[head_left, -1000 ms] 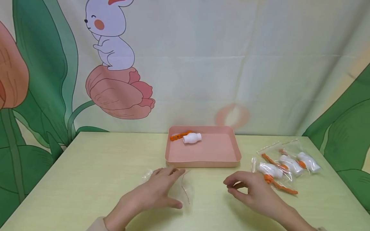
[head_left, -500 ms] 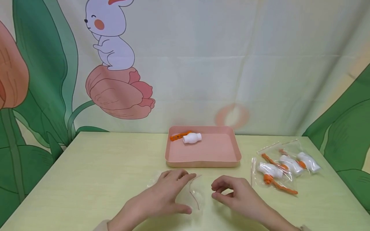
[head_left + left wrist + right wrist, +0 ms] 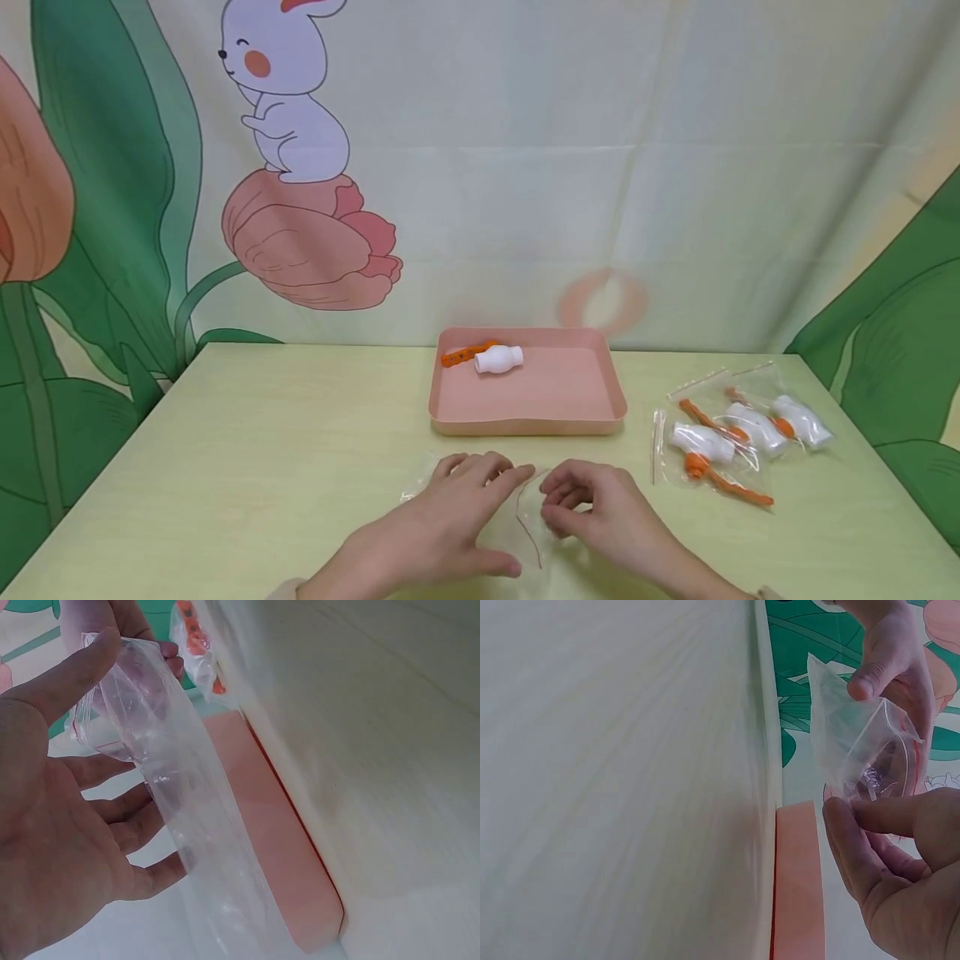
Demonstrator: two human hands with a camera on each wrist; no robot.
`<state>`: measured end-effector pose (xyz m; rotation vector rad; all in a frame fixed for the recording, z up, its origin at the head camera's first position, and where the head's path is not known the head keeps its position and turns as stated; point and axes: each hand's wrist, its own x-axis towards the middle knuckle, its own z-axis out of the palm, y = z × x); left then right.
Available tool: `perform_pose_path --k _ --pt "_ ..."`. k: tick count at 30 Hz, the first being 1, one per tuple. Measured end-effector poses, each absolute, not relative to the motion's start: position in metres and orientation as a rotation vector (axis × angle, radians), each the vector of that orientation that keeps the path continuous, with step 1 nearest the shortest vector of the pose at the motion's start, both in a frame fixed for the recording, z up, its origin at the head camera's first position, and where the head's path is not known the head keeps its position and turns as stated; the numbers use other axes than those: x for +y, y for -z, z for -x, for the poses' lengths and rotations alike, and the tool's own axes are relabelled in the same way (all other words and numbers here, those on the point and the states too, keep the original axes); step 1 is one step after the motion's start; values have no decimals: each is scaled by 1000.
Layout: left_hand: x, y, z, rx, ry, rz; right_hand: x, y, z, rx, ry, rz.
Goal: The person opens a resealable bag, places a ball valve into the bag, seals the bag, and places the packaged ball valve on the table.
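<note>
A clear zip-lock bag (image 3: 527, 537) with a thin red seal line hangs between the two hands, low in front of the tray. My left hand (image 3: 435, 533) holds it, thumb spread apart from the fingers, which lie partly behind the film in the left wrist view. At the bag's other side, my right hand (image 3: 615, 517) has its thumb and fingertips curled together, pinching the film in the right wrist view. The bag (image 3: 855, 742) shows no contents there, only creases and glare.
Behind the hands stands a pink tray (image 3: 525, 427) with a white plastic piece (image 3: 500, 359) and an orange bar with holes (image 3: 457, 358). Several clear bags (image 3: 750, 442) with white and orange parts lie at the right. A printed curtain (image 3: 480, 167) hangs behind the table.
My left hand has carried the bag to the right and slightly nearer. My right hand has come left to the bag's edge. Tray and bags at the right are unmoved.
</note>
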<state>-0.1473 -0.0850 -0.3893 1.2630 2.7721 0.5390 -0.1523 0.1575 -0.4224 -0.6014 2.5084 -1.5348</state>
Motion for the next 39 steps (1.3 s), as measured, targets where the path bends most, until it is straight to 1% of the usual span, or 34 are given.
perform_pose_path --k 12,21,28,39 --pt "-85 390 146 2799 -524 -1305 162 422 156 2295 1735 544" --pt "-85 390 145 2843 -466 -1245 169 415 159 2138 1856 470" --pt "-84 390 146 2870 -410 -1171 172 411 159 2077 1894 458" --pt "-86 393 149 2909 -404 -1230 173 412 159 2081 1896 463"
